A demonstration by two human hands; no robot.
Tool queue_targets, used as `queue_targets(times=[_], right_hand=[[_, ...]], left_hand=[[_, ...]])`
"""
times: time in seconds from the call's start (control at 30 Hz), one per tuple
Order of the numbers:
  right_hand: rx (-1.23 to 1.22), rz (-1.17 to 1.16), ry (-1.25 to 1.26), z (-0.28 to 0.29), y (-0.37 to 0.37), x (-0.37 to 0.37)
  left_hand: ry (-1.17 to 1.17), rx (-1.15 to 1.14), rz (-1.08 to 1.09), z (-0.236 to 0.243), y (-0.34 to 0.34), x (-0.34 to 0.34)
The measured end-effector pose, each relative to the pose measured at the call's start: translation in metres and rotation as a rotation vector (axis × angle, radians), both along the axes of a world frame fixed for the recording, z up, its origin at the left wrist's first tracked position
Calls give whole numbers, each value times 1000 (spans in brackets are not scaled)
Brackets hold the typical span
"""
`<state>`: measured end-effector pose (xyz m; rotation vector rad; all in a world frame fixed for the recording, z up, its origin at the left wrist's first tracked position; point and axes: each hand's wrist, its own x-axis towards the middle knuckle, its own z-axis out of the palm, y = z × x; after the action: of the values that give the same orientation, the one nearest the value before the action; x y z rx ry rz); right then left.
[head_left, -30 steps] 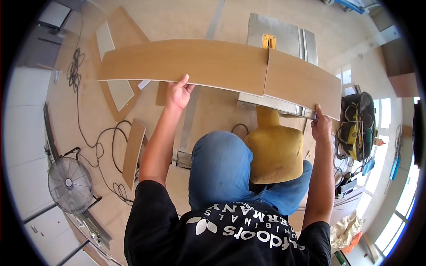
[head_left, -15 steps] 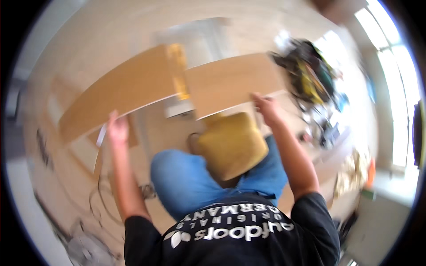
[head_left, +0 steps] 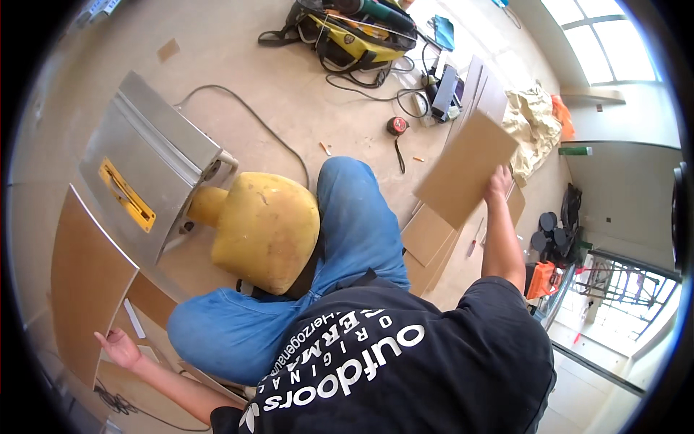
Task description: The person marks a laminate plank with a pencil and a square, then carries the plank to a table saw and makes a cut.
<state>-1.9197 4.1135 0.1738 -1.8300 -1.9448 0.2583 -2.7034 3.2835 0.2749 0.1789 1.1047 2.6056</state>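
Observation:
My left hand [head_left: 121,349] grips the near edge of a large brown board [head_left: 90,278], which partly lies over the near-left side of a table saw [head_left: 155,134]. The saw has a grey metal top and a yellow blade insert [head_left: 127,195]. Out to the right, my right hand [head_left: 497,184] is closed on the edge of a smaller brown board [head_left: 468,170], held tilted above a pile of flat boards [head_left: 430,242]. A dusty yellow casing [head_left: 269,226] juts from the saw between my knees.
A black and yellow tool bag [head_left: 350,40] holding a green power tool stands at the far side. A red tape measure [head_left: 397,126] and a cable [head_left: 271,119] lie on the floor. Crumpled tan paper [head_left: 531,126] is at the right, near an orange bag [head_left: 562,116].
I have turned to the right. The smaller board has moved from above the saw out to the right in my right hand; my left hand still holds the large board at the saw.

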Motion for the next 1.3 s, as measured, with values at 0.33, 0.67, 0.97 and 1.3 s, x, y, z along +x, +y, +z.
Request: queue_targets(times=[0.33, 0.67, 0.97, 1.3], right_hand=[[-423, -669, -315, -89, -21, 61], [-27, 882, 531, 42, -7, -621], [12, 1837, -8, 131, -197, -1029], [-724, 1636, -128, 52, -126, -1116]], left_hand=[[-75, -188, 296, 30, 9, 61], [95, -282, 462, 66, 40, 107], [49, -334, 631, 48, 61, 138], [-4, -495, 434, 76, 35, 113]])
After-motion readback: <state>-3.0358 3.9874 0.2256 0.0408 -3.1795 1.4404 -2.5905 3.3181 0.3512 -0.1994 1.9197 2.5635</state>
